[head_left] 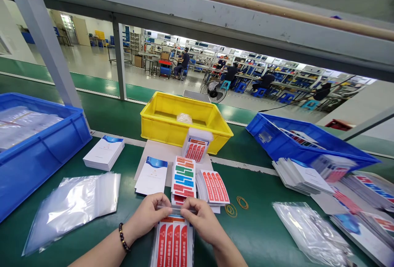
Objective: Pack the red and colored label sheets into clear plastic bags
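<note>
Between my two hands is a clear plastic bag (172, 242) with red-and-white label cards inside. My left hand (154, 213) pinches the left part of its top edge, and my right hand (200, 217) pinches the right part. Just beyond my fingers lie a stack of multicoloured label cards (184, 174), a stack of red label cards (215, 187) and white booklets with a blue top (152, 175). A bundle of bagged cards (197, 146) stands upright behind them. Yellow rubber bands (242, 202) rest right of my right hand.
A yellow bin (160, 125) stands at the back, with blue bins left (46, 152) and right (261, 135). Clear bags lie left (74, 205) and right (308, 230). A booklet stack (104, 152) sits back left; more cards (369, 189) lie right. A beam (215, 8) crosses overhead. People sit far off.
</note>
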A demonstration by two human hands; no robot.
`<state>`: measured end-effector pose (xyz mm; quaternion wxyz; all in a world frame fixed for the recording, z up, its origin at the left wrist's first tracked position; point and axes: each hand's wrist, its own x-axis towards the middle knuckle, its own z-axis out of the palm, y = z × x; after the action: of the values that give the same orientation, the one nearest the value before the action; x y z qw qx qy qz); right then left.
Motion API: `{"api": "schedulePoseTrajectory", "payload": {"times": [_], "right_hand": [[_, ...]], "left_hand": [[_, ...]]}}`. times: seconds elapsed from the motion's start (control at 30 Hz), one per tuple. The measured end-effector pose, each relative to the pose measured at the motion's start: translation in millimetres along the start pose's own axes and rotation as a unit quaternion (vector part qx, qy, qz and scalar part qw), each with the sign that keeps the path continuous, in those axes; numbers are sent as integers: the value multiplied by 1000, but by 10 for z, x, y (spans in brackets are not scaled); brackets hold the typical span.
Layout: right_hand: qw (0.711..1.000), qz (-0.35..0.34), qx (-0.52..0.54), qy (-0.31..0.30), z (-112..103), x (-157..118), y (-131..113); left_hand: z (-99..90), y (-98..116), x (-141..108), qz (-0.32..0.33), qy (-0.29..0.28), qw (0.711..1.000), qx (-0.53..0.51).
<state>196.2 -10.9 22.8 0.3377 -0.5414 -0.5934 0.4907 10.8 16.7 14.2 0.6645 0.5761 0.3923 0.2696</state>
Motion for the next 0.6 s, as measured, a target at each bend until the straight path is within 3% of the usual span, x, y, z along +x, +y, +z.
{"api": "schedulePoseTrajectory", "payload": {"times": [0.13,0.33,0.6], "right_hand": [[1000,-12,16,8,-27,-4,-15],[998,8,56,-15,-32,1,2],[1000,6,12,0,-16,6,69]], "left_hand": [[-20,-45,10,-8,15,1000,-9],[-17,-49,26,33,32,999,-7],[25,-23,14,29,46,998,-23]]}}
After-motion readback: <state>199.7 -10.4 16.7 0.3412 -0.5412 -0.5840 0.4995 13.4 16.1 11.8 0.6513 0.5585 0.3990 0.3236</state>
